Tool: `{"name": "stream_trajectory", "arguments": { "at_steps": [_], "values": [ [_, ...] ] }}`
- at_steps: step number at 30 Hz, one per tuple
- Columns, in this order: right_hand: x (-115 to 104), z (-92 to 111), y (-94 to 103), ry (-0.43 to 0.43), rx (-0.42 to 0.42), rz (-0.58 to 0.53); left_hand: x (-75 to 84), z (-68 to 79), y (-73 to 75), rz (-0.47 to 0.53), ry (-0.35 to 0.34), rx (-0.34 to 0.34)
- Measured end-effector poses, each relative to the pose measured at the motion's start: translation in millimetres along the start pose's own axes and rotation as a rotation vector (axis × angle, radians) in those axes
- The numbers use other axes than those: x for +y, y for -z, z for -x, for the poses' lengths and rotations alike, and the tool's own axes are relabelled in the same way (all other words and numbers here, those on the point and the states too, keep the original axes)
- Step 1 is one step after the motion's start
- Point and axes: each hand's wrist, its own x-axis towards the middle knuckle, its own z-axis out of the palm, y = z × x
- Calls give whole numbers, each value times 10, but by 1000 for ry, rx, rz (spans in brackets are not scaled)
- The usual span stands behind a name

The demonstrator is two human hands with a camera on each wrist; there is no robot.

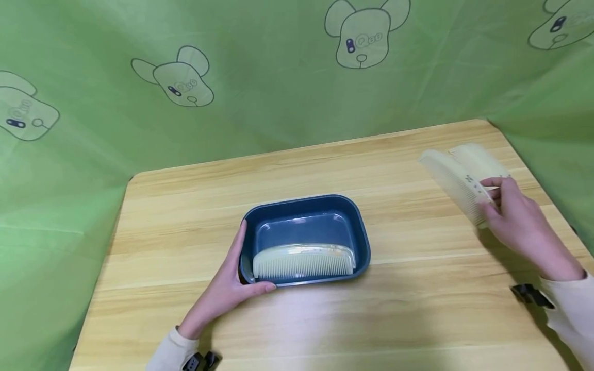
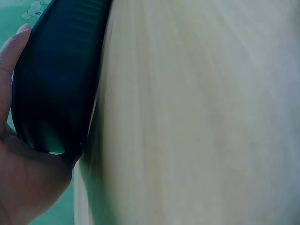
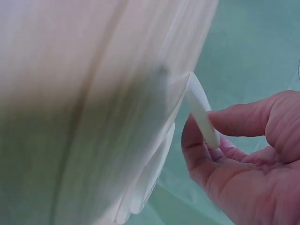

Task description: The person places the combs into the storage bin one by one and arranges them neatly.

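Note:
My left hand (image 1: 227,281) rests against the near left corner of a dark blue plastic box (image 1: 361,216), its thumb along the front wall and straight fingers along the left side. Inside the box, a pale cream comb (image 1: 303,260) lies by the front wall, teeth toward me. At the right of the table, my right hand (image 1: 522,221) pinches another pale comb (image 1: 457,180) between thumb and fingers. That comb is tilted, as the right wrist view shows, with one end close to the tabletop. More pale combs (image 3: 157,161) lie beyond it, partly hidden in the head view.
The wooden table (image 1: 185,206) has its far edge against a green curtain (image 1: 278,118) printed with cartoon heads. Dark straps (image 1: 531,295) sit at both wrists. The box stands near the middle of the table, its open top facing up.

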Motion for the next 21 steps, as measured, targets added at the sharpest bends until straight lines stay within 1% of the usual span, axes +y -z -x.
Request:
{"name": "stream_trajectory", "arguments": {
  "at_steps": [8,14,17,21],
  "values": [
    [-12,-1,-35,28,39,-26,-11,9,4,-3,-6,4],
    [-82,7,-18,54,40,-70,-11,6,4,-7,-8,4],
    [-136,2,-27,71,27,-124,-7,-2,-2,-4,-7,5],
    [-216,0,-82,60,-40,-234,-12,21,16,-12,-2,7]
  ]
}}
